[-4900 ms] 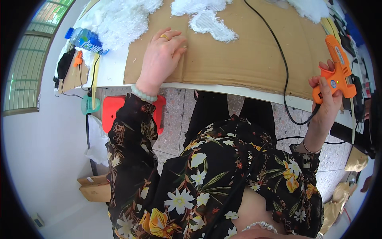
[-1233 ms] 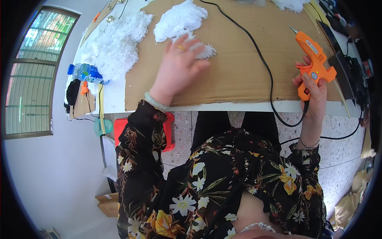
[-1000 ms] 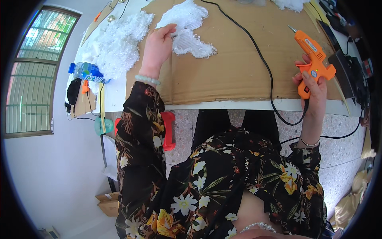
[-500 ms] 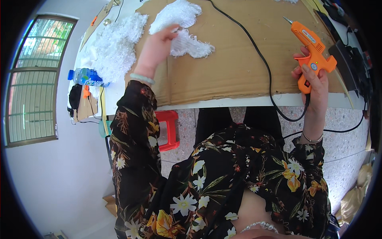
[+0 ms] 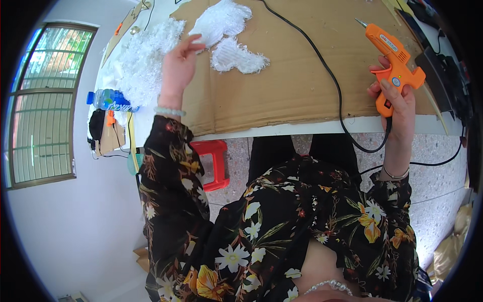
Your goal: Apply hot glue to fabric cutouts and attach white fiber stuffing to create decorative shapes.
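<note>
An orange glue gun (image 5: 395, 58) is gripped upright in my right hand (image 5: 400, 103), its metal nozzle pointing up and to the left. My left hand (image 5: 180, 63) hovers over the left part of the cardboard with fingers loosely stretched and nothing visible in them. Just beyond its fingertips lies a white fuzzy fabric piece (image 5: 221, 21). A second, smaller white fuzzy piece (image 5: 239, 56) rests nearer me, to the right of that hand. On the left, a heap of white shaggy pieces (image 5: 146, 63) spreads beside my wrist.
A brown cardboard sheet (image 5: 282, 95) covers much of the white table. The black cord (image 5: 327, 65) loops across it to the glue gun. Left of the heap lies a blue-capped bottle (image 5: 111, 99). Dark equipment (image 5: 435, 80) lines the right edge; a red stool (image 5: 216, 166) stands below the table.
My left hand has moved left and slightly toward me, away from the smaller white piece, and its fingers have opened. The right hand with the glue gun has hardly moved.
</note>
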A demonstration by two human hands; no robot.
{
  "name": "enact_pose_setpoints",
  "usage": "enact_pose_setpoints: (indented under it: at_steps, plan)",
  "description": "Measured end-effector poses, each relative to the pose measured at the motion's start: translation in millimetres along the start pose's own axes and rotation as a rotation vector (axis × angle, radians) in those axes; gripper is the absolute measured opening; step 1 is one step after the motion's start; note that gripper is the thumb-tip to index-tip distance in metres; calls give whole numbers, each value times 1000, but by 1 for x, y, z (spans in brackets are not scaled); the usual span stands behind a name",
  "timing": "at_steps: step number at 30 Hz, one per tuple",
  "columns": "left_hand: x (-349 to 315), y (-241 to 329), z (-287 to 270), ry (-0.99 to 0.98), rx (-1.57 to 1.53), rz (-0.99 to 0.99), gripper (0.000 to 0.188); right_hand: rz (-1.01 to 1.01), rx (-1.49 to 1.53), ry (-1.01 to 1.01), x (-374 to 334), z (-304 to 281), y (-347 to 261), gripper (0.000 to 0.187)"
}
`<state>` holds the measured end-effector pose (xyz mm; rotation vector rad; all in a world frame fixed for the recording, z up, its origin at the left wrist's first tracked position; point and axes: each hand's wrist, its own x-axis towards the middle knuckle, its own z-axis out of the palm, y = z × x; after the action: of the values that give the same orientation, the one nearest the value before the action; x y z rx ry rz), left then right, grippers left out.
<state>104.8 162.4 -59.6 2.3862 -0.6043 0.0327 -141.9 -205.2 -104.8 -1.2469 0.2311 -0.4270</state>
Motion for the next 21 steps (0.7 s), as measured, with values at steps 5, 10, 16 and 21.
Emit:
enact_pose_setpoints:
  at_steps: [5,10,16,21]
  plan:
    - [-29,12,31,25,189,272,33,2,-45,-6,-1,1,-2,47]
    - [-14,8,26,0,39,249,40,-16,-58,9,3,0,-2,47]
    - [-23,5,28,55,259,349,41,7,-16,-11,5,1,2,48]
    - [-17,12,20,66,95,297,24,-3,-16,-11,7,-1,4,48]
